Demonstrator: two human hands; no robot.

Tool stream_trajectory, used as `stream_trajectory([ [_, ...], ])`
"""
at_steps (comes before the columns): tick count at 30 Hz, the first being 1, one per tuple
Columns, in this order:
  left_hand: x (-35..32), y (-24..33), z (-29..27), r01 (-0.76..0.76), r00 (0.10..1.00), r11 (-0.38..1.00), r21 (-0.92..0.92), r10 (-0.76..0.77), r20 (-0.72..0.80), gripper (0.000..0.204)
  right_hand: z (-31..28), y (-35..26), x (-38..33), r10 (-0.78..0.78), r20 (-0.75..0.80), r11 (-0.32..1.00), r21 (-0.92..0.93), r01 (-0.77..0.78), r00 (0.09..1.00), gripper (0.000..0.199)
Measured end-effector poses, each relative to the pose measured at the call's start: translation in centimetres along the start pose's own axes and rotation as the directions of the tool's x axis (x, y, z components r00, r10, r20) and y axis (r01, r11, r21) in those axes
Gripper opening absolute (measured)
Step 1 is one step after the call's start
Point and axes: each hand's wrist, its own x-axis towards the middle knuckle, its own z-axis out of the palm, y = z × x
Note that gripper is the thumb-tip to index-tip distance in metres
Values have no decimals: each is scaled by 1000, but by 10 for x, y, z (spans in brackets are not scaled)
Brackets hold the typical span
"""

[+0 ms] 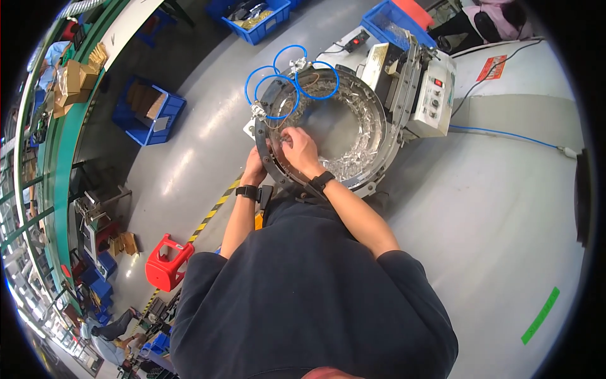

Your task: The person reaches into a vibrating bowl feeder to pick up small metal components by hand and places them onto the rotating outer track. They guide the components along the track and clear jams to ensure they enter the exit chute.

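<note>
A round vibratory bowl feeder [392,120] stands in front of me, with many small shiny clear or metallic pieces [365,142] around the inside of its bowl. My right hand [300,151] reaches over the near left of the bowl, fingers curled inward close to the inner wall. Whatever those fingers pinch is too small to make out. Just outside the dark rim, my left hand [254,167] is raised against the bowl's left side; its fingertips are mostly hidden. Blue air tubes [336,85] loop above the far left rim, joined to small metal fittings [258,112].
A control box [435,95] with knobs and a red switch adjoins the feeder's right side. Blue bins [165,117] sit on the floor at left and far side. A red stool [169,262] stands lower left, near yellow-black floor tape [214,211]. Another person [499,22] is at top right.
</note>
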Motion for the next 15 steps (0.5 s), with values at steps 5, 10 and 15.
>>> stream_trajectory([
  [5, 2, 0, -11, -76, 994, 996, 41, 73, 87, 11, 12, -12, 2, -39, 48, 994, 107, 34, 998, 17],
  [10, 2, 0, -15, -13, 995, 988, 154, -2, 99, 12, 12, -7, 2, 63, 99, 996, 50, -68, 993, 17],
  [15, -1, -3, -24, 46, 996, 986, 162, -58, 71, 15, 7, -11, 2, 67, 218, 997, -55, -57, 974, 18],
])
